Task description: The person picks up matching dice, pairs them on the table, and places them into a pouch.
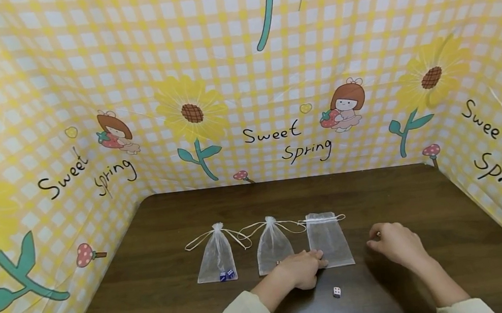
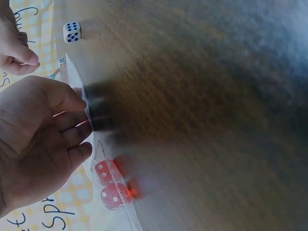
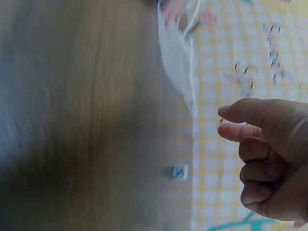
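Note:
My left hand (image 1: 306, 269) rests its fingertips on the lower left part of a white mesh drawstring bag (image 1: 330, 240), the rightmost of three, lying flat. To the right of that bag, my right hand (image 1: 398, 244) is raised over the table. Its thumb and index finger pinch a small thing (image 1: 378, 234), mostly hidden, with a gold-coloured spot showing; I cannot tell what it is. The other fingers curl into the palm in the right wrist view. A white die (image 1: 336, 292) lies in front of the bag. Another white die (image 3: 180, 172) shows in the right wrist view.
Two more mesh bags stand to the left, gathered at the neck. The leftmost bag (image 1: 213, 262) holds blue dice (image 1: 227, 275). The middle bag (image 1: 271, 243), partly behind my left forearm, contains red dice (image 2: 110, 185). Checked cloth (image 1: 271, 88) walls the dark wooden table (image 1: 156, 299).

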Demonstrator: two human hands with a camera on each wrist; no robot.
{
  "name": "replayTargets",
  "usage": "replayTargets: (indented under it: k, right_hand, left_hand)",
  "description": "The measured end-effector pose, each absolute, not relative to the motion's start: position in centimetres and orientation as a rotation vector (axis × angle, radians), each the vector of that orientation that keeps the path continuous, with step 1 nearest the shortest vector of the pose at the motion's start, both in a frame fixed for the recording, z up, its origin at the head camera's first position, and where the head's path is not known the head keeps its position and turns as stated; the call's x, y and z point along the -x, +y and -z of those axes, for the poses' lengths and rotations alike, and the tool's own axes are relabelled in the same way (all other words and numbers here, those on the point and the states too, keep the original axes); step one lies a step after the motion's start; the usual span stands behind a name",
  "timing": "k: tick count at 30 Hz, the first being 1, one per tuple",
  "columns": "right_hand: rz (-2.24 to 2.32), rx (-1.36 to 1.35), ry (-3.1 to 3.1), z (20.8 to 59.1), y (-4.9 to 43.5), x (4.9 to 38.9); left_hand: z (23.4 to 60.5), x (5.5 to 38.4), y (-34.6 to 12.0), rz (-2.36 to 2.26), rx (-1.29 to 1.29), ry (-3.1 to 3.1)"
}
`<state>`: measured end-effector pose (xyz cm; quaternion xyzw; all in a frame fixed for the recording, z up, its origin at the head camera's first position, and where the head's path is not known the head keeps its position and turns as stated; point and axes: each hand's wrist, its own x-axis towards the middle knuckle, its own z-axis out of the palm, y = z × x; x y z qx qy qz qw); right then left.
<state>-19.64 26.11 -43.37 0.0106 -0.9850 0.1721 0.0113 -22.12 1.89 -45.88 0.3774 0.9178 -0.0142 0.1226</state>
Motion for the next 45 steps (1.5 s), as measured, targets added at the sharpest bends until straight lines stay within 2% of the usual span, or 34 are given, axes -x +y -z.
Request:
replayTargets:
  k: [13,45]
  right_hand:
    - [-0.579,0.136,-3.125,44.7,30.4,22.0]
    - [-0.578,0.133,-3.134,45.7,30.1,22.8]
  left_hand:
    - [46.1,22.1,2.1,0.065,-1.124,2.679]
    - [46.0,22.2,2.0,0.056,-1.121,2.684]
